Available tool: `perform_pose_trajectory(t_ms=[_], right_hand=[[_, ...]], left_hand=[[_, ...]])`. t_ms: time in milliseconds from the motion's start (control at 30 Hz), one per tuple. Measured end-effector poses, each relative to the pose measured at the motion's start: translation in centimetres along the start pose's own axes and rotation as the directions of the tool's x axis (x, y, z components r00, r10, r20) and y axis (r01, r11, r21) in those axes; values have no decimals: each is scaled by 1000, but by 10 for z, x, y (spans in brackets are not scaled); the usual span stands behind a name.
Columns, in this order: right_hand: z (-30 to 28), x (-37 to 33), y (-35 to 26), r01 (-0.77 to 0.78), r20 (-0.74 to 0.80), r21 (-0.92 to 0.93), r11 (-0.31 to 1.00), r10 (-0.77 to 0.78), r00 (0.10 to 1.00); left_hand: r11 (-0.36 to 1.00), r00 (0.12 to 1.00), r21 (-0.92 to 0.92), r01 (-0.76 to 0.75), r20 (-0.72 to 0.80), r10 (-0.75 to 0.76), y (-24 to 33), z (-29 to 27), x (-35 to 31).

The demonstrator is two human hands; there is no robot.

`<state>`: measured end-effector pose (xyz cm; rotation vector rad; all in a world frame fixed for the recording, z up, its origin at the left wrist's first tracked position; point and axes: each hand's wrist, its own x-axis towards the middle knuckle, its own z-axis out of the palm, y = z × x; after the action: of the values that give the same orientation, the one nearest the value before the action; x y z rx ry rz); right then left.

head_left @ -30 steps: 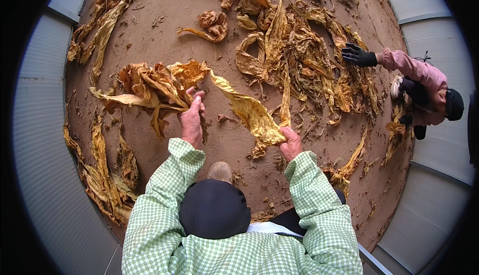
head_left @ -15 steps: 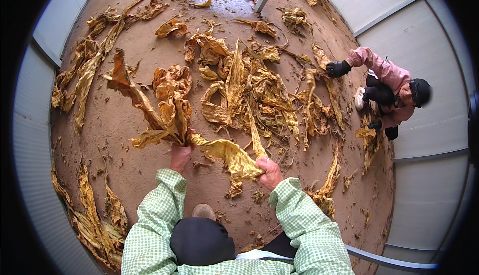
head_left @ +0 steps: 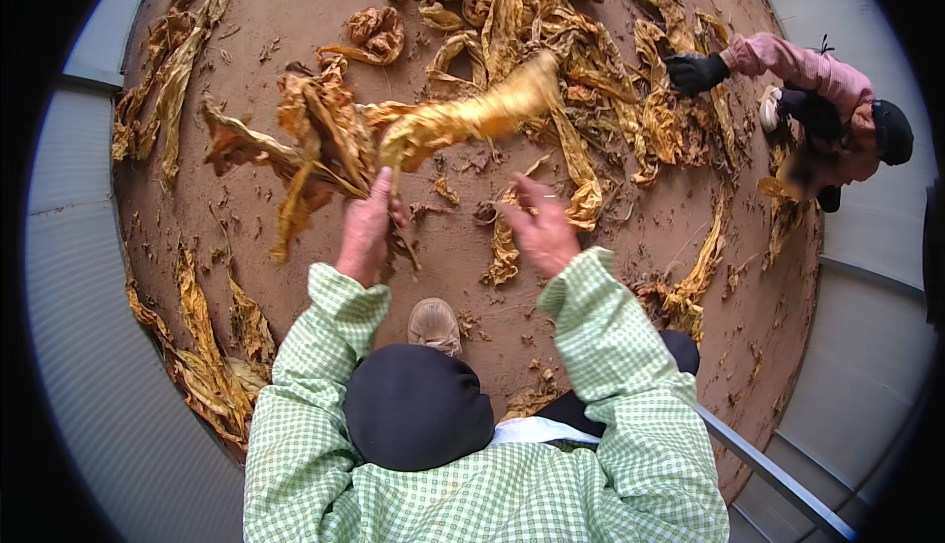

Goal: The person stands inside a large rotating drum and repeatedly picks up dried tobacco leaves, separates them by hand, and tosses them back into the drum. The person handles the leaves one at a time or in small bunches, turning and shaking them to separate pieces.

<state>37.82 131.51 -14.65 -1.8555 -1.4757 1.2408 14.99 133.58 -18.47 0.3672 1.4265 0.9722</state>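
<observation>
My left hand (head_left: 367, 226) is closed around the stalk ends of a bunch of dried tobacco leaves (head_left: 325, 120), brown and crumpled, fanning out above my fist. A yellower leaf (head_left: 453, 122) sticks out of the bunch to the right, its far end smeared by motion. My right hand (head_left: 544, 230) hovers right of the bunch with its fingers apart and nothing visibly in them. Just left of its fingers, a small curled leaf (head_left: 504, 253) lies on the floor. Beyond both hands spreads a loose heap of dried leaves (head_left: 502, 31).
A co-worker in a pink top (head_left: 802, 65) crouches at the right, a dark-gloved hand (head_left: 696, 73) over the heap. More leaves (head_left: 212, 366) lie along the left wall (head_left: 84, 238). A metal rail (head_left: 778, 479) runs at lower right. My shoe (head_left: 434, 326) stands on the brown floor.
My right hand has let go of the yellow leaf's end. That leaf has swung up and away, while my left hand keeps the bunch. The view has tilted nearer to my body.
</observation>
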Motion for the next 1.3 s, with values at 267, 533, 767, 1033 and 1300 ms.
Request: perform_pose_trajectory(t_ms=[267, 533, 767, 1033, 1300], right_hand=[[66, 53, -35, -5, -85, 228, 974, 25, 996], [-4, 76, 36, -146, -115, 242, 959, 178, 977], [-40, 58, 129, -745, -475, -54, 665, 639, 605], [-80, 26, 98, 92, -420, -281, 955, -208, 883], [-99, 15, -26, 400, 14, -275, 874, -413, 911]], left_hand=[[974, 840, 38, 222, 500, -211, -46, 18, -42], [947, 865, -320, -24, 468, 180, 12, 14, -49], [921, 985, -387, 33, 169, 35, -12, 15, 2], [945, 920, -44, -325, 219, 326, 7, 47, 16], [662, 716, 323, -676, 499, 488, 31, 69, 53]])
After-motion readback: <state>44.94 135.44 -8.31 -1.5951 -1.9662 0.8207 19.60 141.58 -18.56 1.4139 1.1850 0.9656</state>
